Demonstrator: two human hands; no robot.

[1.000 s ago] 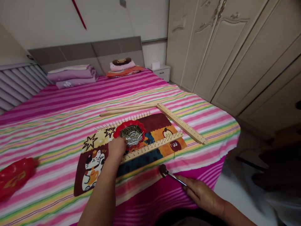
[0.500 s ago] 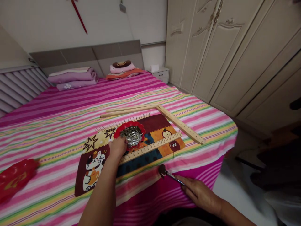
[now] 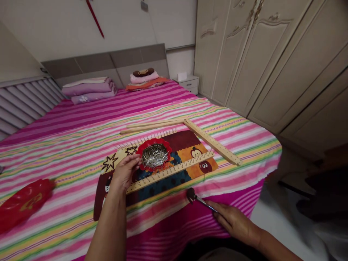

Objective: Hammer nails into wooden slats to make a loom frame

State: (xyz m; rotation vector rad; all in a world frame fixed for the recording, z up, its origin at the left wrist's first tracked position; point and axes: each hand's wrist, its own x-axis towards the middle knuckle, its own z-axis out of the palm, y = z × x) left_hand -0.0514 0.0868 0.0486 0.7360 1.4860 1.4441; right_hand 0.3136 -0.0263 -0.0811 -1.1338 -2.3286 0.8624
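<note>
My right hand (image 3: 233,221) grips a hammer (image 3: 203,203) by its handle, the dark head over the near edge of the striped cover. My left hand (image 3: 127,169) is at the left rim of a red scalloped bowl (image 3: 139,166) full of loose nails (image 3: 155,156). Its thumb and fingertips are pinched together; whatever is between them is too small to make out. In front of the bowl lies a wooden strip (image 3: 168,173) with a row of nails standing up in it. Behind the bowl lies a second nailed strip (image 3: 146,138). Both rest on a patterned mat (image 3: 176,143).
More wooden strips (image 3: 213,143) lie right of and behind the mat on the bed's striped cover (image 3: 244,145). A red plastic bag-like item (image 3: 27,204) lies at the left. Folded bedding (image 3: 91,90) is stacked by the headboard. A wardrobe (image 3: 244,61) stands at the right.
My left hand has drawn back from the nails in the bowl to its left rim, fingers pinched. The right hand keeps the hammer in about the same place. The view has shifted slightly.
</note>
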